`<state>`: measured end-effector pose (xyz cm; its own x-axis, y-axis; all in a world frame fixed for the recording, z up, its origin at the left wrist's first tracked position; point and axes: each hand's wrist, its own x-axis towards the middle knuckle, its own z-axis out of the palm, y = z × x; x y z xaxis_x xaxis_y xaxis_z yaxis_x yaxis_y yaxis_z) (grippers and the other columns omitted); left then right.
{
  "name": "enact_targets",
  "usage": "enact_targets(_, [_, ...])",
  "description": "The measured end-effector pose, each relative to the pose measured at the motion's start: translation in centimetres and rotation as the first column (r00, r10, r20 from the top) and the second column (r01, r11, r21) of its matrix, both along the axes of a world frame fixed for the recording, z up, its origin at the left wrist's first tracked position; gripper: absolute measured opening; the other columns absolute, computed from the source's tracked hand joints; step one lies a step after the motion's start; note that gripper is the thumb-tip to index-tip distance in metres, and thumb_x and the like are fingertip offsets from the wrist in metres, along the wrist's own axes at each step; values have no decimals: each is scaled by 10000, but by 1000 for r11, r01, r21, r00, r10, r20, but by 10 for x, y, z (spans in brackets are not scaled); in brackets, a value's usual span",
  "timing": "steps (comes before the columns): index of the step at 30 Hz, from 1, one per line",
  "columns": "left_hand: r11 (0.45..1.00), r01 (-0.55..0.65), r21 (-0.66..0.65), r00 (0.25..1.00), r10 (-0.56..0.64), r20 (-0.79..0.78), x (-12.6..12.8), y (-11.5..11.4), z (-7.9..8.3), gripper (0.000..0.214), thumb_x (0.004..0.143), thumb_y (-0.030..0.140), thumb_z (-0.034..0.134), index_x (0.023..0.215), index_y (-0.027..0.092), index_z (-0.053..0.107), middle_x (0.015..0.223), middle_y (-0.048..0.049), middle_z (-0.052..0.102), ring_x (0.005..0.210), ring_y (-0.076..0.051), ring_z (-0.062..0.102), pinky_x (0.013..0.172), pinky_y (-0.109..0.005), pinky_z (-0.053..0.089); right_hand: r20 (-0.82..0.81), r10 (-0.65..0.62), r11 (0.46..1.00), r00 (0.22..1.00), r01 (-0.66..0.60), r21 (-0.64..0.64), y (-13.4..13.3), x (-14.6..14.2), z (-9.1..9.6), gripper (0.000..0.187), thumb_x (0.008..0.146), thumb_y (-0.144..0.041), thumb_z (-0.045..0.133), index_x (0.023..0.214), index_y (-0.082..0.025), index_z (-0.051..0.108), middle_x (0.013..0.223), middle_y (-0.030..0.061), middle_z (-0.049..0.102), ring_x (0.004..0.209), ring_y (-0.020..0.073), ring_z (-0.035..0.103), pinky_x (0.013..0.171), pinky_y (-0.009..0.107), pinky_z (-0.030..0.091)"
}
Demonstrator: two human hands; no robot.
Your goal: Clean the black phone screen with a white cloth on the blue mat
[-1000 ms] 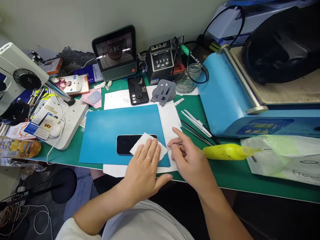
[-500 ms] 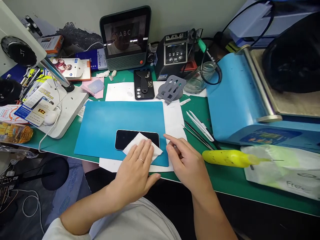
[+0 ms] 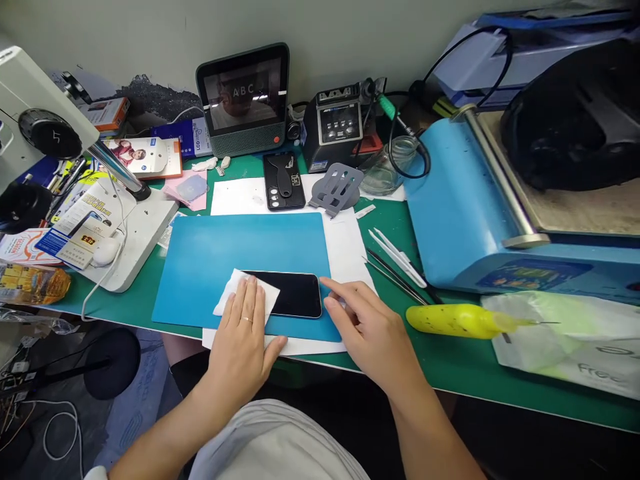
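A smartphone (image 3: 295, 295) with a dark screen and light frame lies flat on a blue mat (image 3: 240, 240). My left hand (image 3: 240, 347), its fingers stretched out flat, presses a white wipe (image 3: 225, 300) over the phone's left end, and the wipe covers that end. By the phone's right end is my right hand (image 3: 373, 330), index finger extended and thumb apart, with the other fingers curled. Its index fingertip is at the phone's right edge; whether it touches the frame I cannot tell.
White paper (image 3: 345, 240) lies under the mat. To the right are tweezers (image 3: 397, 257), a yellow squeeze bottle (image 3: 450, 321) with a needle tip, and a blue machine (image 3: 450, 200). A black phone case (image 3: 284, 181) and a grey stand (image 3: 337, 190) sit behind. At left stands a microscope base (image 3: 145, 233).
My left hand has slid the wipe leftwards along the phone, from its right part to its left end. The right hand stays by the phone's right edge. The camera view has shifted slightly.
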<state>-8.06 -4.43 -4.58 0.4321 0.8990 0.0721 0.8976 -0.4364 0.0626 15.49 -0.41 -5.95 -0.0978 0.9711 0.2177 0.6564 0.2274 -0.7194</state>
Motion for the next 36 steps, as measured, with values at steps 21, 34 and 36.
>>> enact_targets(21, [995,-87,47,996,88,-13,1,19,1,744,1132,531,330,1612,-37,347,1687,-310,359,1611,-417,319,1251,-574,430,-107,13,999,994,-17,-38,-1,3,-4,376,1062,-258,454,1332,-204,710,965,47,739,686,140,632,597,283,499])
enact_targets(34, [997,-42,62,997,46,-59,34,23,-1,807,1117,588,351,1585,-67,411,1681,-303,371,1592,-417,364,1244,-536,443,38,24,999,999,-26,32,0,0,-3,449,998,-118,441,1375,-179,678,941,27,740,720,151,686,600,291,502])
enact_targets(36, [998,-42,54,996,46,-74,49,26,-2,829,1107,612,369,1591,-59,416,1685,-297,366,1597,-413,358,1257,-534,426,34,35,999,999,-36,37,0,1,-5,451,999,-119,439,1378,-185,675,949,28,743,746,155,698,620,289,513])
